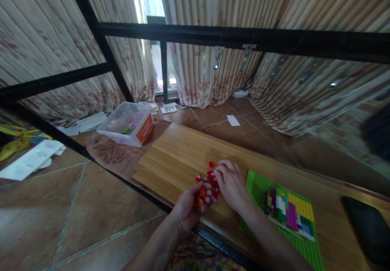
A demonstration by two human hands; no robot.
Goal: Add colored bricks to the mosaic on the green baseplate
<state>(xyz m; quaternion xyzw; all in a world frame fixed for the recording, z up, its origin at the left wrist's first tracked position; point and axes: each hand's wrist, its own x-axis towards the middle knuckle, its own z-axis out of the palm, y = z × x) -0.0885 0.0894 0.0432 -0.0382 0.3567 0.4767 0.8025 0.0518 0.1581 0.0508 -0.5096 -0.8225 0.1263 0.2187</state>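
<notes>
Nr table edge [153,187], L hand [190,207] round orange bricks [200,199], R hand's [230,183] grip unclear

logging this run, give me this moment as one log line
left hand: cups orange bricks | right hand: at red bricks | green baseplate: on wooden table

At six o'clock, orange bricks [200,200] and red bricks [211,174] show against a golden-brown, wood-grained tabletop [179,151]. At four, a bright green baseplate [256,185] carries blocks [291,216] in yellow, magenta, white, blue and red. At nine, a clear box [120,135] bears an orange label [145,129]; at twelve, cream curtains [195,3] have reddish blotches.
</notes>
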